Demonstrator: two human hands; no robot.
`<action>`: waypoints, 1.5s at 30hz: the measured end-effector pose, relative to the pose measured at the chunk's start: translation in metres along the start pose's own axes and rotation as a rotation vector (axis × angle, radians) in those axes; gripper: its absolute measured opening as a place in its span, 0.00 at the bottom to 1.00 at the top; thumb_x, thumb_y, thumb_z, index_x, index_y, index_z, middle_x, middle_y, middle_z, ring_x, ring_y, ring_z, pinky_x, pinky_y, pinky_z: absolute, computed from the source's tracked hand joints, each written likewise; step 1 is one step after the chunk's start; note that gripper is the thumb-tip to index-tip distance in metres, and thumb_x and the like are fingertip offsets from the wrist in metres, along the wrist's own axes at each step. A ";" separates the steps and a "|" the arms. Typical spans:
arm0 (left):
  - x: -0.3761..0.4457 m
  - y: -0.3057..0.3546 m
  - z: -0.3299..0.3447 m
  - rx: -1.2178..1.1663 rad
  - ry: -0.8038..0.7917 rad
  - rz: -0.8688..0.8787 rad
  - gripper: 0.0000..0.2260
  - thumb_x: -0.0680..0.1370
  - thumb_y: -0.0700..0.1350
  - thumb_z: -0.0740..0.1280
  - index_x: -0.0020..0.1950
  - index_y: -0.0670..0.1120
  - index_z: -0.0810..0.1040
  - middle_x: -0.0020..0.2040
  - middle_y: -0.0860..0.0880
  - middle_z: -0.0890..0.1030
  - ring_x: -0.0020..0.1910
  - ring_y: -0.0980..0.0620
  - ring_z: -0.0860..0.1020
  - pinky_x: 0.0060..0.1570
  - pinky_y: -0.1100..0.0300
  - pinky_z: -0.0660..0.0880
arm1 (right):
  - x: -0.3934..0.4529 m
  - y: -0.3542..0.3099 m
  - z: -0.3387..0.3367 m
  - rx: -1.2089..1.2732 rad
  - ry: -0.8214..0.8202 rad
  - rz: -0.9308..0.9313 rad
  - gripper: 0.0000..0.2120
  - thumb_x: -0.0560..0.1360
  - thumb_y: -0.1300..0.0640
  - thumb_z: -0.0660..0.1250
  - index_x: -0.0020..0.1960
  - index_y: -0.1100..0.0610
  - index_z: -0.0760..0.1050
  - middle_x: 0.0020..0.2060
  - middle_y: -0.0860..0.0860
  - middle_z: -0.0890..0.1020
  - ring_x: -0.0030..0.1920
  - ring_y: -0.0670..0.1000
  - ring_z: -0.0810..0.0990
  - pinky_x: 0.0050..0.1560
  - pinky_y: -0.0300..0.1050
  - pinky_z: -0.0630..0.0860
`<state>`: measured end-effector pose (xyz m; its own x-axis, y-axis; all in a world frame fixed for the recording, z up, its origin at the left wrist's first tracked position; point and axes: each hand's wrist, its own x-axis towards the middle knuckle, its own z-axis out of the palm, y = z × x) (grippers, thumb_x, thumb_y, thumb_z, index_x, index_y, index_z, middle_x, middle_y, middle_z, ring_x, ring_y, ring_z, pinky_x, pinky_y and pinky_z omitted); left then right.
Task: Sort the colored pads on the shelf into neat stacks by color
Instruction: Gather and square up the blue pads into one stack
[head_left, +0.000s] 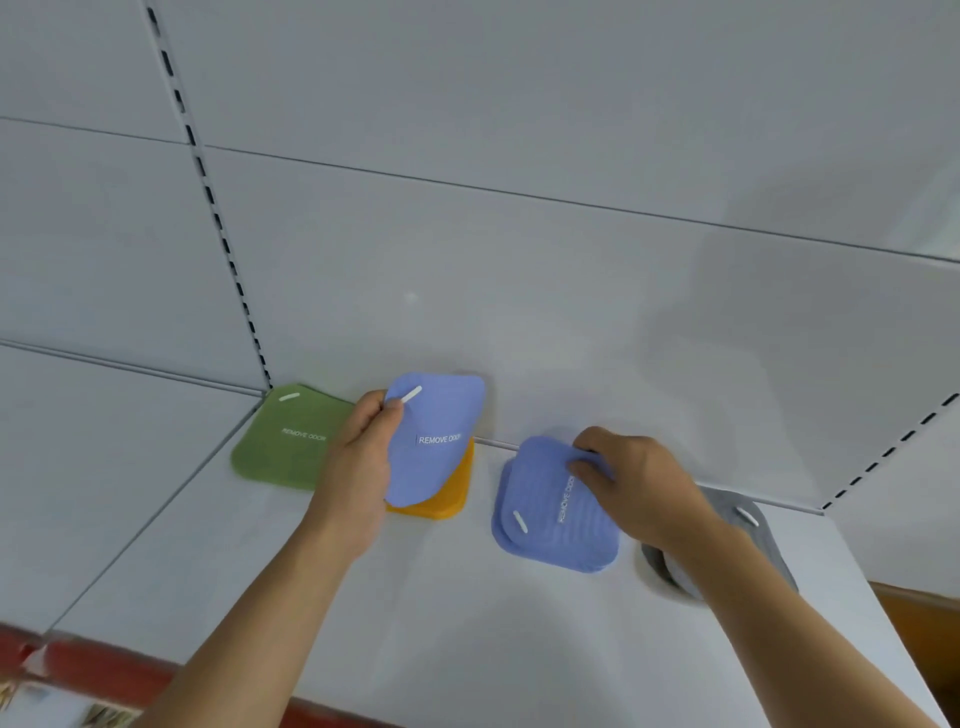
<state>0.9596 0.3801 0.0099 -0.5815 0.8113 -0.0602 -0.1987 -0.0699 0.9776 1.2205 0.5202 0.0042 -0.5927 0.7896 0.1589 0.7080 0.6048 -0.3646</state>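
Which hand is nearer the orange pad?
Left. The left hand holds a blue pad just above the orange pad; the right hand rests on the blue stack, farther right.

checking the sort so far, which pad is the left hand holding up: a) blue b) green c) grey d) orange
a: the left hand pinches a blue pad by its upper corner, raised in front of the orange pad; the green pad and the grey pads lie on the shelf.
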 end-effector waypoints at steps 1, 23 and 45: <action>0.000 0.002 0.000 -0.020 -0.008 -0.012 0.15 0.75 0.59 0.69 0.57 0.54 0.84 0.64 0.42 0.83 0.66 0.38 0.79 0.64 0.42 0.73 | -0.002 -0.001 -0.010 -0.002 0.019 0.008 0.03 0.80 0.53 0.67 0.54 0.48 0.77 0.38 0.48 0.82 0.40 0.56 0.80 0.42 0.49 0.76; -0.026 -0.008 0.063 -0.327 -0.177 -0.221 0.14 0.87 0.46 0.59 0.57 0.45 0.84 0.54 0.45 0.88 0.52 0.46 0.86 0.44 0.54 0.82 | -0.049 -0.062 0.016 1.100 0.364 0.377 0.03 0.77 0.49 0.73 0.46 0.46 0.81 0.39 0.60 0.84 0.38 0.52 0.79 0.43 0.49 0.73; -0.010 -0.018 0.050 -0.009 -0.074 -0.020 0.13 0.76 0.60 0.69 0.52 0.53 0.83 0.45 0.49 0.79 0.48 0.48 0.76 0.50 0.47 0.71 | -0.021 -0.012 0.045 0.105 0.160 0.303 0.20 0.79 0.48 0.68 0.70 0.51 0.75 0.65 0.46 0.81 0.65 0.54 0.78 0.61 0.49 0.75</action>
<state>1.0090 0.4022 0.0029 -0.5177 0.8532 -0.0640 -0.2164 -0.0582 0.9746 1.2073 0.4917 -0.0356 -0.2885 0.9426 0.1681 0.7939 0.3336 -0.5083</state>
